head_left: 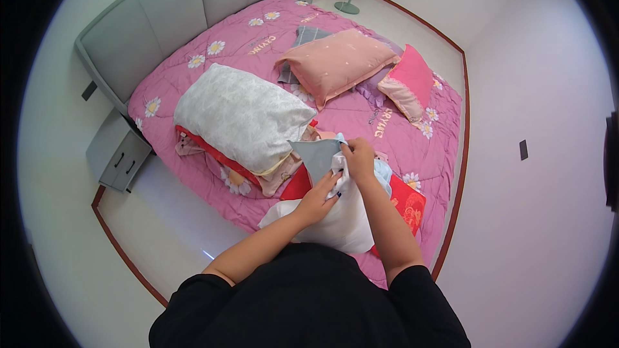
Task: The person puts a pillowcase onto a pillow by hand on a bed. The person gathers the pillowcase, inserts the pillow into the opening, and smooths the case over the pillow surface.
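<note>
Beside the bed, far left: a grey nightstand with two drawers stands on the pale floor, against the grey padded headboard.
Bed cover: a pink quilt printed with white daisies covers the whole mattress.
Big pillow: a grey-white patterned pillow lies left of centre on the quilt, resting on a red pillow whose edge shows beneath it.
Left hand: the left hand is closed, fingers pinching the white pillow near its upper end; dark nail polish shows on the fingertips.
White pillow: it rests at the near edge of the bed, right in front of the person's black shirt, between both forearms.
Grey-blue case: a grey-blue pillowcase sticks up in a point just above the left hand, touching the white pillow's top.
Right hand: the right hand is curled, gripping the pillowcase's edge together with the white fabric beneath it.
Red cloth: a red patterned cloth lies under the right forearm on the quilt.
Far pillows: a pale pink pillow and, to its right, a bright pink cushion with a pale border lie near the far side, well apart from the hands.
Back corner: a floor fan stands beyond the bed.
</note>
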The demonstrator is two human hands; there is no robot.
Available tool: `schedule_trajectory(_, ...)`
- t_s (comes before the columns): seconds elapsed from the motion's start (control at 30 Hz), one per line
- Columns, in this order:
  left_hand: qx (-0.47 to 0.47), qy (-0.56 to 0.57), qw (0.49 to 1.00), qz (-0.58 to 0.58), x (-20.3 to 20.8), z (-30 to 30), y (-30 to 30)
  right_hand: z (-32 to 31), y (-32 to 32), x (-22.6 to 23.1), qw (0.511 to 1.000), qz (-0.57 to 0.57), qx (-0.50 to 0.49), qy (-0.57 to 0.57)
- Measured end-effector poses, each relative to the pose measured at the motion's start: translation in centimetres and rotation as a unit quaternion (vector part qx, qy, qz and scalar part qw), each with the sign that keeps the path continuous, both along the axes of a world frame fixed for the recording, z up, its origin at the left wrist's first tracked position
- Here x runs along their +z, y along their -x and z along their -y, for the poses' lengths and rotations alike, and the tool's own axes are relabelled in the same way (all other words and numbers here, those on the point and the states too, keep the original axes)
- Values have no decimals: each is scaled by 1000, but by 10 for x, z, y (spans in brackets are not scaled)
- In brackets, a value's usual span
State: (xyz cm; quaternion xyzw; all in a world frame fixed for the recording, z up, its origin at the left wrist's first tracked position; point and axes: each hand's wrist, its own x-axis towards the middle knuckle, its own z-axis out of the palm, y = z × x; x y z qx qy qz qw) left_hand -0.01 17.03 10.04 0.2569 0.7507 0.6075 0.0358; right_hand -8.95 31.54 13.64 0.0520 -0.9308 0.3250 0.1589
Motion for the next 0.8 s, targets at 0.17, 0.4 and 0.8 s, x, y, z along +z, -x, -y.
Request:
schedule_trajectory(0.17,40,78,995,-54,-15,-6,8,12,-20,0,995,-85,50,-12)
schedule_trajectory(0.4,18,33,999,28,-27,-16,16,13,-58,-17,989,-91,101,-60)
schedule_trajectory(0.8,10,-236,944,229,-47,-17,12,-2,-82,-32,997,-48,60,-33)
